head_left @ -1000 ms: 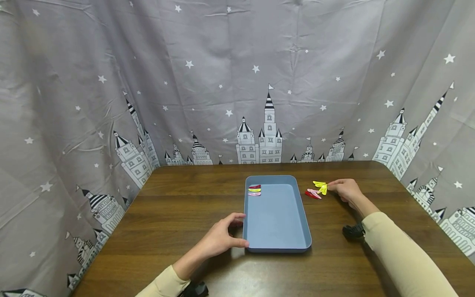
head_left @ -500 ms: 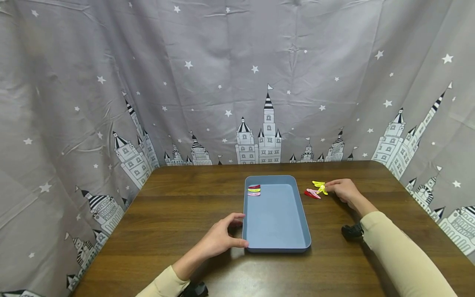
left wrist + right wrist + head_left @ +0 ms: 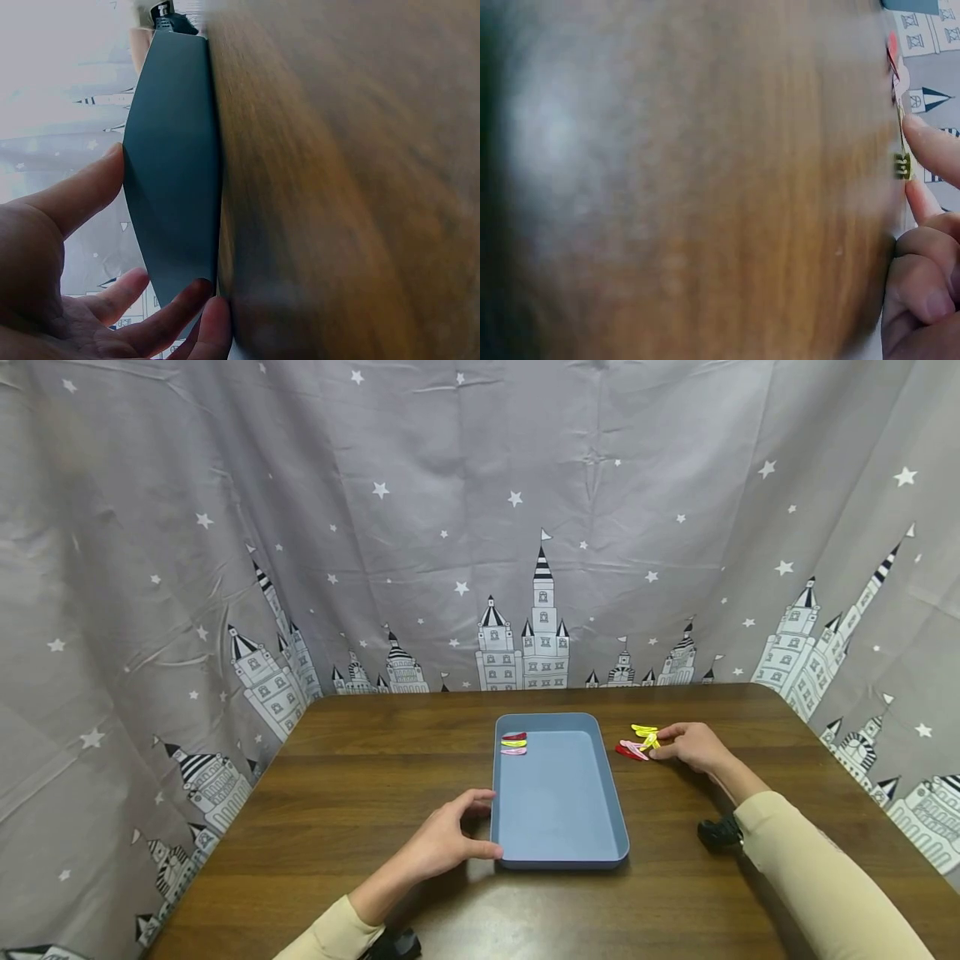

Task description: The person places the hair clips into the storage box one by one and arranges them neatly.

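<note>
In the head view, a blue-grey tray (image 3: 558, 810) lies on the table. Inside its far left corner sit a red hair clip (image 3: 515, 737), a yellow one (image 3: 514, 744) and a pink one (image 3: 513, 752), in a row. My left hand (image 3: 442, 839) rests against the tray's left side, fingers spread, thumb at the near corner; the left wrist view has the fingertips touching the outer wall (image 3: 176, 165). Right of the tray, my right hand (image 3: 697, 747) holds a yellow hair clip (image 3: 650, 742) between thumb and index finger at the table, its other fingers curled in the right wrist view.
Beside the held clip lie another yellow clip (image 3: 643, 730), pink clips (image 3: 634, 747) and a red clip (image 3: 628, 752), partly overlapping. The brown wooden table (image 3: 375, 760) ends at a grey curtain (image 3: 420, 527) with castles and stars.
My right hand has shifted slightly left, and its thumb has come round to the near side of the yellow clip, which has turned. The left hand and tray stay put.
</note>
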`<state>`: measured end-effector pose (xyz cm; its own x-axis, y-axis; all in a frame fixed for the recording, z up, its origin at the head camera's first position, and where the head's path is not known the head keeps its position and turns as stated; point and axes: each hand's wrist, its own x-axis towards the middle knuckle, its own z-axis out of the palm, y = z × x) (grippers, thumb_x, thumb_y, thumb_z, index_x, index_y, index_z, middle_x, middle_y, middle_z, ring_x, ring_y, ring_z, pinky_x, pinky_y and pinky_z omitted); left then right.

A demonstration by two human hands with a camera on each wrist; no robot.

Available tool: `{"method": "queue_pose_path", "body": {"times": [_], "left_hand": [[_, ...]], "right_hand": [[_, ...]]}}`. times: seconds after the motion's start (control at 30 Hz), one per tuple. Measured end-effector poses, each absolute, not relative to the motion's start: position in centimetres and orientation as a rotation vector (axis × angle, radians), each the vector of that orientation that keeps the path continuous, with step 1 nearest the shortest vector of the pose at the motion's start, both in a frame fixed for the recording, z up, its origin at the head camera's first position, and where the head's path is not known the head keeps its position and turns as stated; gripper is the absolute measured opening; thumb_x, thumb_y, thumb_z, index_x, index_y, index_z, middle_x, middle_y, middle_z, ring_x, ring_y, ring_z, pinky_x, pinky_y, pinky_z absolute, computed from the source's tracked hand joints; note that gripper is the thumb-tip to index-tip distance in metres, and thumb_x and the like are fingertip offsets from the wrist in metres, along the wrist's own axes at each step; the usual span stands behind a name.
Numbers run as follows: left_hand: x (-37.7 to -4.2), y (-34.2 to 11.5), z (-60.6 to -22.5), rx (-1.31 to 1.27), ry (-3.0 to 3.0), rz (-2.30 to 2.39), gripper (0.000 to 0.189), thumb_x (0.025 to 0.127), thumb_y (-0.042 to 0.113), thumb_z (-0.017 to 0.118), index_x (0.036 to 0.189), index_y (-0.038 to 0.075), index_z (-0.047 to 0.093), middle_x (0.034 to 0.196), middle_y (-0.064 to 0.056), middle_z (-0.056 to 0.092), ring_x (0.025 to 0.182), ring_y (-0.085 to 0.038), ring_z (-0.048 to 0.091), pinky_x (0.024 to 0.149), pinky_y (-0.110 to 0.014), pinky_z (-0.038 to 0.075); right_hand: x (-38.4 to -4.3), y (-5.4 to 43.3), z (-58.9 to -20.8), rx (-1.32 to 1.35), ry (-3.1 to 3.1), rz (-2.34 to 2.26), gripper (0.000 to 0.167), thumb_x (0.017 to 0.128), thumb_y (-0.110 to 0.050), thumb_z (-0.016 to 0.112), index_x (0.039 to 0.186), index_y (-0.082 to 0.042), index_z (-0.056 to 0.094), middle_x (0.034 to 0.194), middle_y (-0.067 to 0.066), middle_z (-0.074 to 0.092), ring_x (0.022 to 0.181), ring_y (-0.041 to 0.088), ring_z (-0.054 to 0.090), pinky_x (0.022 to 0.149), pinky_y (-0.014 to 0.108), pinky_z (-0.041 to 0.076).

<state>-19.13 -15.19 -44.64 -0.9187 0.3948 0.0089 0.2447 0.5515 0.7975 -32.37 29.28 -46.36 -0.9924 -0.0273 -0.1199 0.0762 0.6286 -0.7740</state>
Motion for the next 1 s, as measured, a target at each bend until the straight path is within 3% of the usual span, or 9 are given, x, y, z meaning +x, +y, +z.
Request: {"method": "queue_pose_path", "body": {"times": [0.17, 0.33, 0.4, 0.47, 0.6, 1.0], "left_hand": [[-19.1, -15.2, -44.7, 0.538, 2.616, 1.3, 0.079, 0.075, 0.031, 0.089, 0.142, 0.01, 0.052, 0.129, -0.013, 0.066, 0.124, -0.033, 0.059, 0.104, -0.055, 0.042], [-19.1, -15.2, -44.7, 0.539, 2.621, 1.291, 0.079, 0.074, 0.031, 0.089, 0.141, 0.01, 0.053, 0.128, -0.013, 0.067, 0.124, -0.033, 0.059, 0.103, -0.055, 0.042], [-19.1, -15.2, -44.7, 0.54, 2.621, 1.291, 0.08, 0.074, 0.032, 0.09, 0.141, 0.01, 0.053, 0.128, -0.012, 0.067, 0.124, -0.033, 0.059, 0.103, -0.055, 0.042], [-19.2, -15.2, -44.7, 0.539, 2.62, 1.292, 0.08, 0.074, 0.032, 0.09, 0.141, 0.01, 0.053, 0.128, -0.013, 0.067, 0.124, -0.033, 0.059, 0.104, -0.055, 0.042], [-19.2, -15.2, -44.6, 0.536, 2.617, 1.297, 0.08, 0.074, 0.032, 0.09, 0.141, 0.01, 0.053, 0.128, -0.013, 0.067, 0.124, -0.033, 0.059, 0.104, -0.056, 0.041], [-19.1, -15.1, -44.6, 0.527, 2.613, 1.302, 0.079, 0.074, 0.031, 0.09, 0.141, 0.011, 0.053, 0.129, -0.012, 0.066, 0.125, -0.032, 0.059, 0.105, -0.055, 0.041]], "right_hand": [[-31.9, 28.9, -46.0, 0.041, 2.753, -1.268, 0.047, 0.083, -0.019, 0.079, 0.119, 0.007, 0.065, 0.108, 0.021, 0.06, 0.055, 0.012, 0.037, 0.05, 0.026, 0.033], [-31.4, 28.9, -46.0, 0.07, 2.795, -1.252, 0.04, 0.087, -0.016, 0.075, 0.118, 0.008, 0.067, 0.123, 0.03, 0.059, 0.078, 0.022, 0.047, 0.061, 0.028, 0.035], [-31.5, 29.1, -46.1, 0.079, 2.803, -1.271, 0.038, 0.087, -0.015, 0.074, 0.117, 0.008, 0.068, 0.115, 0.026, 0.063, 0.076, 0.021, 0.048, 0.061, 0.028, 0.036], [-31.6, 29.3, -46.2, 0.094, 2.779, -1.323, 0.036, 0.087, -0.013, 0.073, 0.116, 0.008, 0.068, 0.09, 0.016, 0.065, 0.062, 0.015, 0.045, 0.054, 0.026, 0.035], [-31.8, 29.7, -46.4, 0.121, 2.693, -1.433, 0.037, 0.088, -0.011, 0.071, 0.119, 0.009, 0.065, 0.057, -0.009, 0.043, 0.043, 0.004, 0.033, 0.043, 0.023, 0.031], [-31.5, 29.9, -46.2, 0.131, 2.639, -1.504, 0.039, 0.09, -0.007, 0.068, 0.123, 0.013, 0.062, 0.048, -0.014, 0.033, 0.04, 0.001, 0.029, 0.041, 0.021, 0.029]]}}
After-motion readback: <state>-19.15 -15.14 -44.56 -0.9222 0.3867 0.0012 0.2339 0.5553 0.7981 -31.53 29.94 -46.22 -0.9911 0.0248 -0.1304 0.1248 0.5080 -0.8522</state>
